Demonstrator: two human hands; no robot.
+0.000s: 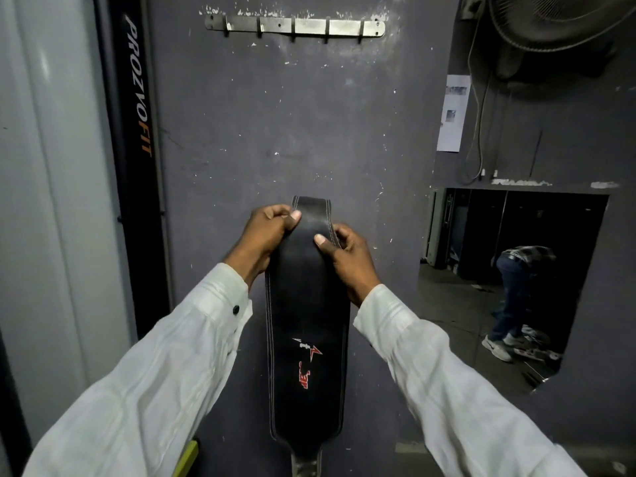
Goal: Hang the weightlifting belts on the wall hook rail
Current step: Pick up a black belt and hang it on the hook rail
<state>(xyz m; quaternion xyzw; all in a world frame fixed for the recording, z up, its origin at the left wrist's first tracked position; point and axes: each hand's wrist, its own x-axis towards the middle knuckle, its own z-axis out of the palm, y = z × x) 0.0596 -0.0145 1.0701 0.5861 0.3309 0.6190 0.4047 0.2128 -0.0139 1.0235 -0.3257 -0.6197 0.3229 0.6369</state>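
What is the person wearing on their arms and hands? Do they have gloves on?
No gloves! Both arms are in long white sleeves. The left sleeve and the right sleeve look a bit creased and end in cuffs at the wrists. A small dark button shows on the left cuff. The left hand and the right hand are bare, and no rings or watch show.

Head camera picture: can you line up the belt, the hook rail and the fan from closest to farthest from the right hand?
1. The belt: held in the right hand, low in the middle.
2. The hook rail: on the wall, high above.
3. The fan: top right corner, farthest away.
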